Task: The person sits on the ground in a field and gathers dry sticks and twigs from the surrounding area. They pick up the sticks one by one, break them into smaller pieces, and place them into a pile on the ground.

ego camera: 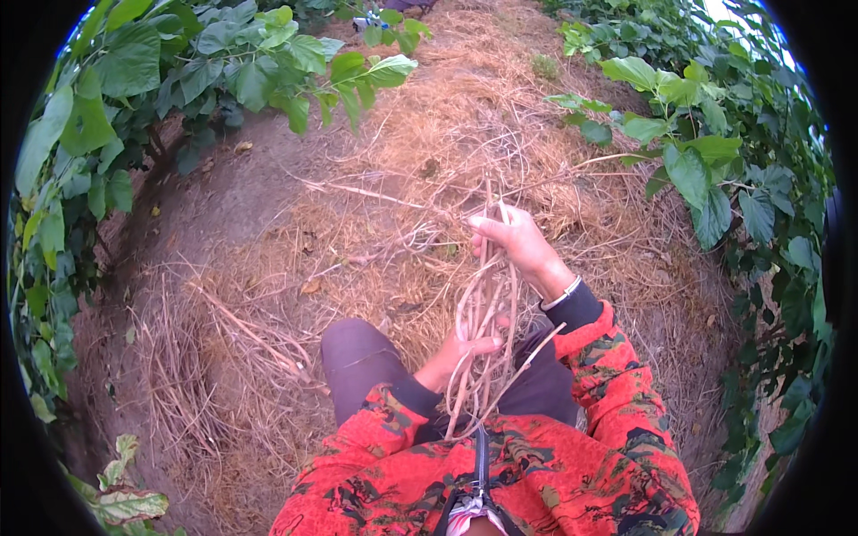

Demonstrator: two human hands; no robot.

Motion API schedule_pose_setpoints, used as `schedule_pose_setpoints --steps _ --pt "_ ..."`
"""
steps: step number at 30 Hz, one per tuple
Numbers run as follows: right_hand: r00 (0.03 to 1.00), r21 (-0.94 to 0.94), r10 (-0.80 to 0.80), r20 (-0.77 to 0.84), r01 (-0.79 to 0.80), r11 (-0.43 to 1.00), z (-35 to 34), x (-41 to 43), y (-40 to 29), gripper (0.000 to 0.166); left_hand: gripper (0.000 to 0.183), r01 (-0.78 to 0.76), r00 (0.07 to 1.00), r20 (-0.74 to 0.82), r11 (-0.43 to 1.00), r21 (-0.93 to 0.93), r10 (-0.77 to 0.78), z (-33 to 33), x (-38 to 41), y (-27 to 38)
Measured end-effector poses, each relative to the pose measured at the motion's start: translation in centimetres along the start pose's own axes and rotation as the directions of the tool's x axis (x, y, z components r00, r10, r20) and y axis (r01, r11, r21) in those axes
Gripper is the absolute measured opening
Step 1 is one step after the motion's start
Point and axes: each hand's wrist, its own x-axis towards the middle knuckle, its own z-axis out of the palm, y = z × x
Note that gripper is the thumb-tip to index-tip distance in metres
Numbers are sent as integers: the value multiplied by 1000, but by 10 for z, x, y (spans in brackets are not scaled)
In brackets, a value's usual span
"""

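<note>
A long bundle of dry, pale brown stems (479, 301) stands in front of my chest, several of its stems bent into loops. Around its lower part is my left hand (462, 348), with the thumb across the front and some fingers hidden behind the stems. My right hand (513, 238) grips the upper part, its thumb pointing left. One loose stem (526, 365) sticks out to the lower right of the bundle. Beyond the right hand, thin dry stems (382, 194) spread left over the ground; whether they join the bundle I cannot tell.
A pile of dry stems (194, 375) lies on the soil to my left. Straw-like dry litter (469, 100) covers the strip ahead. Leafy green plants (221, 67) line the left side, and more foliage (704, 154) hangs on the right. My bent knee (358, 362) is beside the bundle.
</note>
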Motion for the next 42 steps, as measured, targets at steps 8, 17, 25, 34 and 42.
schedule_pose_setpoints --steps 8,17,25,34,42 --pt "972 -260 -184 -146 142 955 -33 -39 -3 54 27 -175 952 -216 966 191 215 -7 5 5" --pt "964 -118 -124 -236 99 988 -36 -93 15 18 23 -274 786 -279 715 643 552 -9 9 35" --pt "804 -979 -590 -73 53 195 -113 -56 -52 8 29 -242 927 -74 736 632 368 -6 -17 82" --pt "589 -748 -646 486 -103 -656 -122 -40 -173 7 32 -119 992 21 905 409 121 16 -21 12" --pt "433 -694 -543 720 470 -546 -43 -73 -118 27 24 -208 953 -201 971 119 228 -24 -28 11"
